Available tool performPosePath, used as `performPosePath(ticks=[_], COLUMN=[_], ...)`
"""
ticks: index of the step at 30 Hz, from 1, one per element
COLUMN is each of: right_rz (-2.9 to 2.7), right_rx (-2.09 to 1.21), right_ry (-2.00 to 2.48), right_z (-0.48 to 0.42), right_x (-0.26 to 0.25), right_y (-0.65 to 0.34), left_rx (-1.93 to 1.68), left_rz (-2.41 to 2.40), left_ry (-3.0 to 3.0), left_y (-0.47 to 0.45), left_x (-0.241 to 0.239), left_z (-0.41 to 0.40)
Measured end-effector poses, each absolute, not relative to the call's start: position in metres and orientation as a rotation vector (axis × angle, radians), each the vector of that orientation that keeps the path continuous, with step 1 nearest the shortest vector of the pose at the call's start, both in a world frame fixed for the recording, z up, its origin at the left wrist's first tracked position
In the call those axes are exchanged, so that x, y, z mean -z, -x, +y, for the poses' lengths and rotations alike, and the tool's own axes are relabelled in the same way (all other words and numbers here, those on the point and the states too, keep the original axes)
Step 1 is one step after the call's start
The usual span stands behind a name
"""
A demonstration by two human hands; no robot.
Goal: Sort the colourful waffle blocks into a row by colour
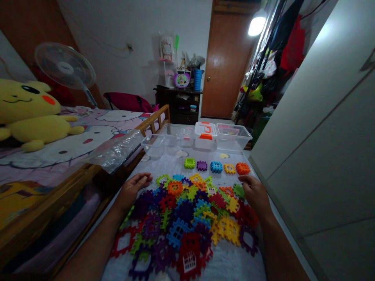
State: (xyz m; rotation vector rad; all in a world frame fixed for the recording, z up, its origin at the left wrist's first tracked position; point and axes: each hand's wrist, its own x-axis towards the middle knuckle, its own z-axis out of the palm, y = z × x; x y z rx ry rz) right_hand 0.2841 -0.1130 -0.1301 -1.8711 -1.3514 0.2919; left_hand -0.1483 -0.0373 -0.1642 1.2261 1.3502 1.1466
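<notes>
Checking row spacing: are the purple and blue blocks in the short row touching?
Apart. The head view shows a strip of pale cloth between the purple block and the blue block beside it.

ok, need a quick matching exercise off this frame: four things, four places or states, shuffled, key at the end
1. Left hand
2. Right hand
3. Row of coloured toy pieces
4. Box with orange handle

A. Lid on, among the clear bins
B. Near the row's orange end
C. Between the big pile and the bins
D. At the pile's left side

Pairs: 1-D, 2-B, 3-C, 4-A
</notes>
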Motion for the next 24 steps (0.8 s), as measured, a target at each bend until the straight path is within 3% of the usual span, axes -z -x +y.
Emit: performPosePath(ticks=[8, 16, 24], right_rz=[-1.385, -1.597, -1.666], right_rx=[-0.411, -0.820, -1.080], right_ry=[1.991, 2.166, 2.051], right_z=[-0.112, -0.129, -0.143], right_x=[0.131, 0.129, 0.120], right_y=[-0.302, -0.332, -0.327], left_rx=[-1.160, -1.123, -1.082], left_rz=[1.293, 1.347, 1.409], left_ry=[-1.124, -1.216, -1.291], left_y=[0.156, 0.158, 0.156], left_x=[0.162, 0.168, 0.163], left_z=[-0.038, -0.035, -0.039])
